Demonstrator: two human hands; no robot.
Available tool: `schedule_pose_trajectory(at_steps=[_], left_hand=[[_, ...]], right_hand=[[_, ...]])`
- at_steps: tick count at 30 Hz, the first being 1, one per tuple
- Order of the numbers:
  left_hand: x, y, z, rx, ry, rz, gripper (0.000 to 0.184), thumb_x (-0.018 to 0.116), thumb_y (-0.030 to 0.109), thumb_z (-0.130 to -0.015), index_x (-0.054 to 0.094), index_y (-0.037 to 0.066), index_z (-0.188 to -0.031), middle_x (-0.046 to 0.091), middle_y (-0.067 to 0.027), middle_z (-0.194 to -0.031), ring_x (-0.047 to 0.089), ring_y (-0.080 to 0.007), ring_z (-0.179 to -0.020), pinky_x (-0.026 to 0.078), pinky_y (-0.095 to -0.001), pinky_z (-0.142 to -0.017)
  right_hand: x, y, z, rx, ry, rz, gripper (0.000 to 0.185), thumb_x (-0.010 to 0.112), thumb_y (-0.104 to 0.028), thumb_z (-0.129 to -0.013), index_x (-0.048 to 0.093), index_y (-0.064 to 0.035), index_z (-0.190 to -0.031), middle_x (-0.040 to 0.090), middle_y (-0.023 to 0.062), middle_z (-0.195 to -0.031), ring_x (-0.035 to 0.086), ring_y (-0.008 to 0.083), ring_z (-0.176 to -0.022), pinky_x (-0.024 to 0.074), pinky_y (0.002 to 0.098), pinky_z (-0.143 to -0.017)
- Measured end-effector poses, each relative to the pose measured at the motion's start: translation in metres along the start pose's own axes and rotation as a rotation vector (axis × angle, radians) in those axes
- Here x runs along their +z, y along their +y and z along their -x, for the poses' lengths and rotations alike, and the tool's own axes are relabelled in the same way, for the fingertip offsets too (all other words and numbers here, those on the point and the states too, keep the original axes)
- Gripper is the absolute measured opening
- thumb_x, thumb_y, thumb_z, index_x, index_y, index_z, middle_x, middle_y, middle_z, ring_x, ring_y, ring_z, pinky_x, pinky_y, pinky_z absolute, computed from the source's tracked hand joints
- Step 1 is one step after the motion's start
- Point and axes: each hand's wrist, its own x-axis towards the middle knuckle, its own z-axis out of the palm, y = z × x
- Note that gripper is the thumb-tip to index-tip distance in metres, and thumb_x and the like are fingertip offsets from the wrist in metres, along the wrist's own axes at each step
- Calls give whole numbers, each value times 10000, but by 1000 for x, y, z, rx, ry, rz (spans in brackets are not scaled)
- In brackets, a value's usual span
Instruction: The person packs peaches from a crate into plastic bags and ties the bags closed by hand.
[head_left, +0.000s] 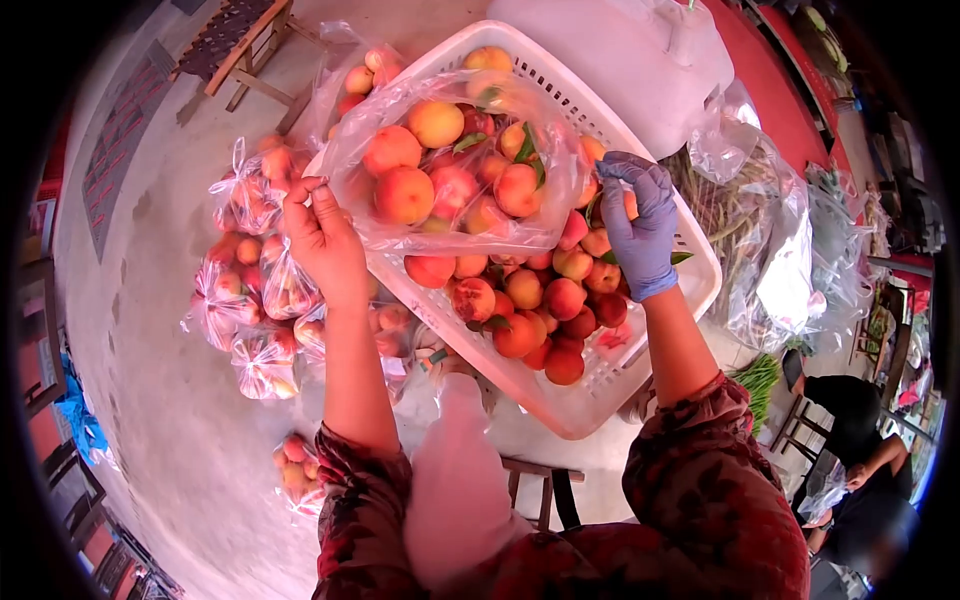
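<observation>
A clear plastic bag point(352, 190) filled with peaches point(405, 195), some with green leaves, lies over the upper part of a white plastic crate point(470, 365). My bare left hand point(325, 245) pinches the bag's left edge between thumb and fingers. On the opposite side, my right hand point(640, 225), in a blue-purple glove, has its fingers closed at the bag's right edge. The bag's mouth is spread between both hands. Loose peaches point(565, 300) and a few leaves fill the crate below the bag.
Several tied bags of peaches point(222, 300) stand on the floor at left. A white sack point(640, 50) and plastic-wrapped long vegetables point(740, 210) lie beyond the crate. A wooden stool point(255, 50) stands upper left. Another person point(870, 470) sits at lower right beside green vegetables point(760, 390).
</observation>
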Motion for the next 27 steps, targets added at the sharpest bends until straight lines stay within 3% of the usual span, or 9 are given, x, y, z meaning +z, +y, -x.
schedule_pose_trajectory(at_steps=[3,6,7,10,13,20,21,24,27], left_hand=[[8,-14,10,35,-68,-41,87,475,128,-923,516,59,-956,448,45,-712,354,-29,-569,312,-172,-505],[17,-17,26,-48,-126,52,97,462,135,-929,505,57,-968,442,42,-698,372,-30,-581,321,-173,-514],[19,-27,30,-24,-119,41,99,455,140,-932,498,62,-975,434,42,-677,376,-30,-574,317,-171,-514],[14,-40,36,-26,-116,55,114,445,143,-935,484,60,-1003,436,36,-648,387,-35,-583,317,-171,-529],[10,-41,36,-50,-126,125,120,448,144,-934,481,55,-1007,441,31,-649,387,-37,-581,315,-172,-527],[15,-38,36,-25,-124,49,125,459,156,-930,493,52,-991,445,35,-659,386,-36,-576,320,-171,-528],[13,-39,36,-20,-121,49,126,460,156,-930,496,51,-989,448,36,-665,386,-36,-576,321,-171,-528],[11,-43,35,-14,-153,91,114,468,141,-926,506,41,-964,475,36,-748,389,-29,-609,339,-171,-530],[11,-42,34,-47,-162,117,114,468,138,-925,505,40,-968,477,34,-750,391,-29,-614,343,-173,-531]], right_hand=[[-10,64,50,350,-170,328,429,670,-215,-712,543,-48,-1087,576,183,-951,540,343,-899,443,420,-767],[0,65,64,475,-374,507,562,713,-230,-666,496,-46,-1151,556,215,-937,539,378,-877,444,444,-751],[5,71,66,468,-369,510,658,724,-246,-651,441,-50,-1212,536,223,-940,537,393,-851,444,442,-755],[7,78,65,369,-304,391,671,725,-228,-648,429,-52,-1225,534,222,-1027,528,386,-948,441,446,-814],[-7,63,74,821,-198,-638,616,683,-288,-717,431,-39,-1222,560,180,-1090,528,324,-1039,421,441,-896],[-1,60,95,1380,-296,-996,556,620,-309,-779,413,-20,-1208,520,143,-1153,555,246,-988,470,388,-841],[9,50,89,1042,-468,-453,610,667,-339,-690,436,-19,-1156,544,158,-1074,566,279,-942,492,415,-756],[32,12,62,561,-718,649,575,725,-331,-637,507,-6,-1057,559,177,-995,580,289,-946,503,354,-730],[49,17,55,563,-747,734,511,702,-317,-627,524,-19,-1002,580,150,-936,599,290,-882,513,364,-701]])
